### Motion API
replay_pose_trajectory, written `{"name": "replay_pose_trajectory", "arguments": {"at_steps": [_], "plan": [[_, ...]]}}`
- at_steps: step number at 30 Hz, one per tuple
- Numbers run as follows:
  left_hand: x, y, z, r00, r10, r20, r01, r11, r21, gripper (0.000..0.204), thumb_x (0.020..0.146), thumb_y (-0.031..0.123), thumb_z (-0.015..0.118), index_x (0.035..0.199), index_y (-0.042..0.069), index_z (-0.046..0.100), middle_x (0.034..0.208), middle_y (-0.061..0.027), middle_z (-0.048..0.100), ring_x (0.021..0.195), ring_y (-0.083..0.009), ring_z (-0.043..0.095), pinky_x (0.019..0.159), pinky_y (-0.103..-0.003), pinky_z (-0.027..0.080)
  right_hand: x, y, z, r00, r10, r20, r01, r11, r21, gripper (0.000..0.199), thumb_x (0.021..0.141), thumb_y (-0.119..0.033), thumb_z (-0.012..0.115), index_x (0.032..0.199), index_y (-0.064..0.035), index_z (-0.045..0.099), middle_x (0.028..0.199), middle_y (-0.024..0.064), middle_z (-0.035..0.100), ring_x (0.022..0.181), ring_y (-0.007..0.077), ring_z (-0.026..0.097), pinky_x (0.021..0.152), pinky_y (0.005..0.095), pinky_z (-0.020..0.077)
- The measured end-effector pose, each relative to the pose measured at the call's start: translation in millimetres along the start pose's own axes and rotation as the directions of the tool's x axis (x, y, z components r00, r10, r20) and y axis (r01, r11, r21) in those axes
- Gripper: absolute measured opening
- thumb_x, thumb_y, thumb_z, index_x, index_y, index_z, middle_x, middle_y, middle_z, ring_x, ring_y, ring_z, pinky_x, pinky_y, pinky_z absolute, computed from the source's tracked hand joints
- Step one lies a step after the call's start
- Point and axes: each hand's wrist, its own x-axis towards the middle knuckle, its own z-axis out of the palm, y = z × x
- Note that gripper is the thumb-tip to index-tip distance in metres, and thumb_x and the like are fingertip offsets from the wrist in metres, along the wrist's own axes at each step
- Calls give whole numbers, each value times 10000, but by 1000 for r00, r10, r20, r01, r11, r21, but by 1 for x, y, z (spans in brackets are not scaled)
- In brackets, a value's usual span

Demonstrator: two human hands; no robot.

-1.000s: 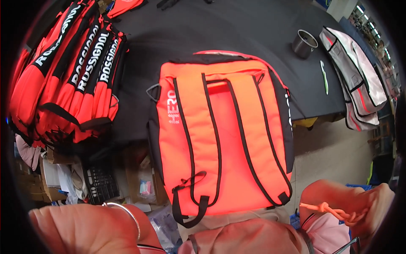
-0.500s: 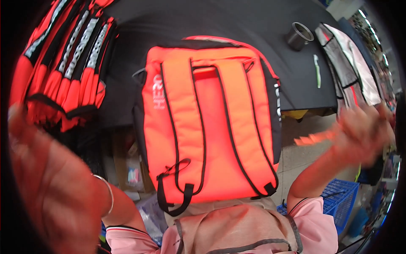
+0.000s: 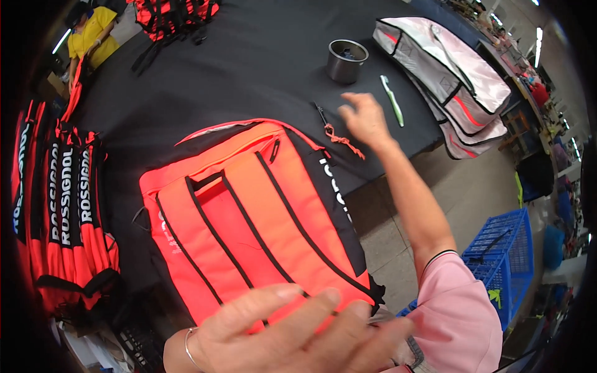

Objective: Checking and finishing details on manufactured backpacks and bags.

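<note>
An orange-red backpack (image 3: 211,214) lies on the black-covered table with its shoulder straps facing up and its lower end near me. My left hand (image 3: 286,336) is close in front of the view over the bag's lower end, open, fingers spread, a thin bracelet on its wrist. Whether it touches the fabric I cannot tell. Beyond the bag's right side, my right hand (image 3: 365,121) hovers near the tabletop, open with nothing seen in it. Just left of it lies an orange cord (image 3: 341,139) with a thin black end. A metal cup (image 3: 346,62) with small dark things inside stands farther back.
On the black cloth (image 3: 267,56) a green-and-white toothbrush (image 3: 392,102) lies beside a grey-white bag (image 3: 448,68). Several red-and-black bags (image 3: 68,205) stand at the left. Another red bag (image 3: 174,18) and a person in yellow (image 3: 93,37) are farther off. A blue crate (image 3: 504,261) stands right.
My right hand has moved left and forward to the table; the orange strip it held is gone from it, and an orange cord lies beside it. My left hand has come inward over the bag. The view has shifted.
</note>
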Motion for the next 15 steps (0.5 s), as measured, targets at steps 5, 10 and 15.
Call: {"name": "replay_pose_trajectory", "arguments": {"at_steps": [5, 10, 15], "plan": [[14, 20, 86, 362, -166, -917, 252, 965, -75, 226, 724, 237, 776, 944, 185, 776, 826, 36, 713, 719, -115, 663, 749, -259, 532, 10, 76, -21, 976, 187, -112, -218, 787, -578, 481, 823, -268, 726, 1259, -119, 587, 1201, 152, 543, 1097, 368, 531, 904, 482, 488], [25, 11, 50, 789, -410, -458, 182, 867, -464, 272, 728, 302, 772, 914, 105, 762, 852, 21, 686, 724, -110, 623, 709, -274, 524, 5, 140, -31, 935, 353, -36, -335, 844, -419, 373, 897, -198, 642, 1245, -73, 587, 1174, 224, 563, 1111, 398, 548, 945, 475, 475], [43, -20, 52, 962, 87, -259, -124, 984, -130, 262, 823, 227, 697, 1006, 41, 721, 714, 14, 578, 637, -125, 564, 572, -292, 475, 22, 144, -22, 932, 359, -52, -346, 838, -421, 311, 899, -79, 571, 1207, -40, 599, 1121, 252, 581, 1056, 421, 585, 910, 495, 475]]}}
